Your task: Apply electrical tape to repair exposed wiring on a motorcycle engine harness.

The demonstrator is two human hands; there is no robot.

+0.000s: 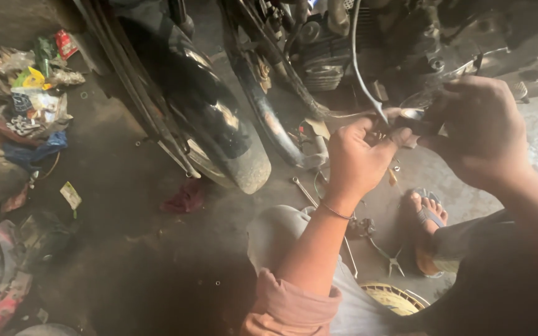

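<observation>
Fingers of the left hand (356, 158) are pinched shut on the end of a thin grey control cable (359, 68), which runs up into the dark engine of the motorcycle (319, 59). The right hand (477, 130) is closed around a small dark, shiny metal part (413, 115), held touching the cable end, apparently so that both can be steadied against each other at eye level. What exactly the part is cannot be told.

Below the hands, on the grimy concrete floor (126, 180), a slim steel spanner (304, 191) and a pair of pliers (391, 260) are laid near a sandalled foot (428, 214), presumably kept within easy reach. The dusty black front mudguard (231, 140) is seen left of the hands, a crumpled red rag (185, 198) just beneath it. Litter is heaped at the floor's far left edge.
</observation>
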